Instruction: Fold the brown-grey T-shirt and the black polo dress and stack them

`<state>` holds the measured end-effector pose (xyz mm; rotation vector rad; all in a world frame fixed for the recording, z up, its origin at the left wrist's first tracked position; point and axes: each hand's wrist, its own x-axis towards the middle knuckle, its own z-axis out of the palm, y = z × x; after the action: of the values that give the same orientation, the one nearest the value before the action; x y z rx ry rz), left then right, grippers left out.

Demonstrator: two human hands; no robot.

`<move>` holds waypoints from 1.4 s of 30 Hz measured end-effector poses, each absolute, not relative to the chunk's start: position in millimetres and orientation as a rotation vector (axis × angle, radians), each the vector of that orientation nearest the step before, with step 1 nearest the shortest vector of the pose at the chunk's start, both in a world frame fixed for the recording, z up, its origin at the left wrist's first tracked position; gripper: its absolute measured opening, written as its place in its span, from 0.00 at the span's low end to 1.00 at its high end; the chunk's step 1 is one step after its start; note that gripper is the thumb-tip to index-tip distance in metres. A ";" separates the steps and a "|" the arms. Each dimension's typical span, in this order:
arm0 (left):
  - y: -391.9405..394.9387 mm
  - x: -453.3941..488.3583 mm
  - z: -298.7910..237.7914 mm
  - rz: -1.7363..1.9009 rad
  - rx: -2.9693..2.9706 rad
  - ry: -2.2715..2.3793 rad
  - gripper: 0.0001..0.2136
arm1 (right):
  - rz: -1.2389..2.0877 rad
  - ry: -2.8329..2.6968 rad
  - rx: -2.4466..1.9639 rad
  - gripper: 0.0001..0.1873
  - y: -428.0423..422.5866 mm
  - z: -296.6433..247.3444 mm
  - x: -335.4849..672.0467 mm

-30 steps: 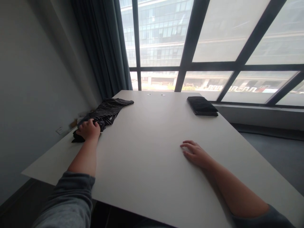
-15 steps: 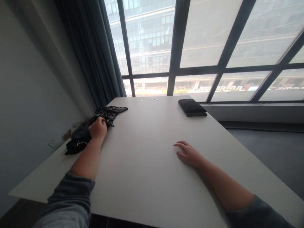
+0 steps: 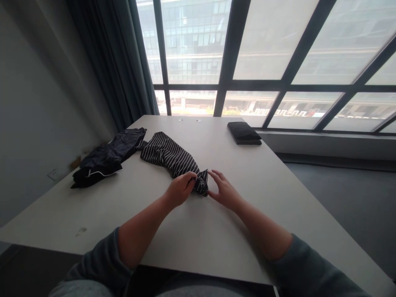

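A black garment with thin white stripes [image 3: 168, 156] lies stretched across the middle of the white table [image 3: 198, 231]. My left hand [image 3: 181, 189] is closed on its near end, fingers pinching the fabric. Just to the right of that end is my right hand [image 3: 223, 190], fingers spread and open, fingertips close to the cloth. A dark garment with white piping [image 3: 105, 159] lies crumpled at the table's left edge.
A folded black cloth [image 3: 244, 133] rests at the far right corner of the table. Two small round grommets [image 3: 189, 120] sit near the far edge. A dark curtain [image 3: 108, 62] hangs at the left, and large windows run behind the table.
My left hand pulled the striped garment from the left pile to the table's middle. My right hand lifted off the table and moved left to the garment's end.
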<state>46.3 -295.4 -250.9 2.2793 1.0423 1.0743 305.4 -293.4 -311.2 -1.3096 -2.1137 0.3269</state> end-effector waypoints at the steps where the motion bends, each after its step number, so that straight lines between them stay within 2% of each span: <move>1: -295.5 44.7 -250.8 1.054 2.296 1.041 0.08 | 0.327 -2.101 -1.340 0.37 -292.6 -313.6 299.0; 4: -289.6 35.2 -253.4 0.999 2.332 1.074 0.09 | 0.330 -2.206 -1.316 0.11 -290.1 -318.0 288.1; 5: -286.4 30.9 -254.5 0.980 2.336 1.084 0.10 | 0.334 -2.256 -1.262 0.06 -289.6 -318.0 287.4; 8: -278.7 19.6 -255.1 0.947 2.317 1.087 0.15 | 0.344 -2.260 -1.127 0.10 -289.1 -314.7 288.9; 11: -280.1 17.0 -250.9 1.010 2.220 1.067 0.16 | 0.382 -2.141 -1.152 0.25 -288.7 -310.0 283.9; 12: -282.4 18.1 -248.9 1.050 2.182 1.058 0.15 | 0.396 -2.129 -1.151 0.27 -288.2 -308.4 280.1; 15: -289.6 21.5 -242.9 1.134 2.103 1.032 0.15 | 0.417 -2.075 -1.100 0.18 -285.8 -303.1 268.5; 20: -285.8 11.7 -241.7 1.079 2.172 1.141 0.17 | 0.471 -1.860 -0.972 0.18 -286.4 -293.8 273.8; 25: -270.1 -5.4 -249.1 1.078 2.351 1.479 0.17 | 0.492 -1.906 -0.853 0.08 -295.5 -284.4 289.8; 33: -258.0 -7.1 -257.9 1.063 2.370 1.659 0.16 | 0.750 -1.838 -1.063 0.23 -312.8 -269.9 285.5; 37: -266.8 5.1 -247.7 1.129 2.513 1.650 0.11 | 0.954 -1.636 -1.082 0.23 -311.5 -270.9 279.7; 40: -290.3 27.2 -233.1 1.195 2.500 1.553 0.13 | 0.966 -1.585 -1.076 0.22 -309.2 -272.8 276.7; 42: -307.8 45.8 -228.2 1.083 2.472 1.446 0.13 | 0.910 -1.578 -1.100 0.21 -308.8 -273.2 276.0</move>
<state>45.8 -307.8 -228.2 2.4723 1.4465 1.0829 276.0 -308.8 -273.2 -1.1003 -1.5783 0.9097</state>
